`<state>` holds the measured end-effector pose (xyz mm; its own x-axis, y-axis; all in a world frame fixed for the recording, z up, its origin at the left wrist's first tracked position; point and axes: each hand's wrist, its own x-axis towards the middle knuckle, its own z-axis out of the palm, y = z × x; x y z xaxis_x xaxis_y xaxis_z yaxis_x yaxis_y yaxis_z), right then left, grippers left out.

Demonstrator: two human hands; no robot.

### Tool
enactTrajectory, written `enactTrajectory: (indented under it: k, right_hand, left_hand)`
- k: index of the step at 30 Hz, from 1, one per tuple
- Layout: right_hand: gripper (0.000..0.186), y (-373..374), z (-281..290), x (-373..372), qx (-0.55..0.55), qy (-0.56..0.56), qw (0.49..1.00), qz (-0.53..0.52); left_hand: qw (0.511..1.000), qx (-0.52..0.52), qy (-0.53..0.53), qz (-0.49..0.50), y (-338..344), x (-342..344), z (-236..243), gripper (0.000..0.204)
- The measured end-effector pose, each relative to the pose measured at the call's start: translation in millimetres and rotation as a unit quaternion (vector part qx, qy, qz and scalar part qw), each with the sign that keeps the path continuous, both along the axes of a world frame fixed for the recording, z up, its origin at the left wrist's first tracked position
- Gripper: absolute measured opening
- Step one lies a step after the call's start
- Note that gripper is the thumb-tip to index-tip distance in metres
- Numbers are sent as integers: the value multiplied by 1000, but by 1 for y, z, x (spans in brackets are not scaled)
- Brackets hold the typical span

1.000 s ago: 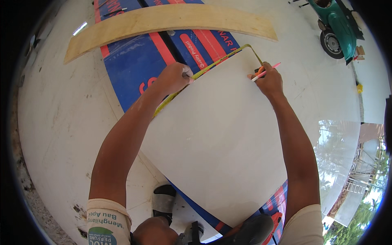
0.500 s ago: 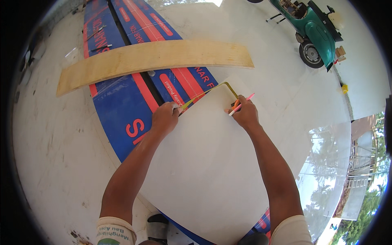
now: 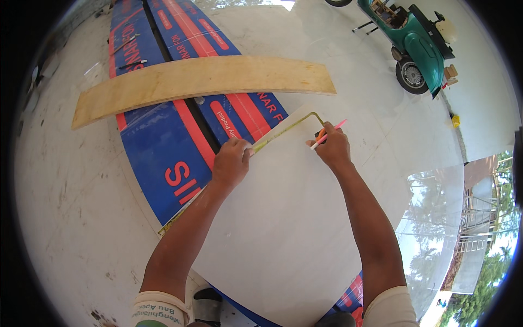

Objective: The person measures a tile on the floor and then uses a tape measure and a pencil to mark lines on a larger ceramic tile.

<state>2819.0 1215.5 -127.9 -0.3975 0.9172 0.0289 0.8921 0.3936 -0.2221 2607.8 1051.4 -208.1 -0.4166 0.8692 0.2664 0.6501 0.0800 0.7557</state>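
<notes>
A white sheet [image 3: 289, 229] fills the foreground. On its left edge, the left hand [image 3: 233, 161] pinches a yellow tape blade [image 3: 279, 132] in its fingers; near its far corner, the right hand's [image 3: 335, 147] fingers grasp the tape case [image 3: 320, 135] and a pink marker [image 3: 339, 126]. Beyond the sheet lies a wooden plank [image 3: 207, 82].

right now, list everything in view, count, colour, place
large sheet: 1, white, centre
tape measure: 1, yellow, orange, black, near sheet's edge
pen: 1, pink and white, right of centre
floor: 1, whitish, all around
printed sheeting: count unclear, blue and red, floor
plank: 1, pale wood, across sheeting
scooter: 1, green, upper right
small object: 1, yellow, far right
trees: several, green, lower right
left hand: 1, bare, holding tape measure
right hand: 1, bare, holding pen, tape measure
sleeves: 2, cream, lower edge
</notes>
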Motion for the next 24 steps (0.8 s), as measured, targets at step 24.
enactTrajectory:
  k: [24]
  right_hand:
    - [69, -2, -29, -46, -50, 84, 994, 49]
  left_hand:
    - [972, 18, 224, -67, 11, 11, 5, 36]
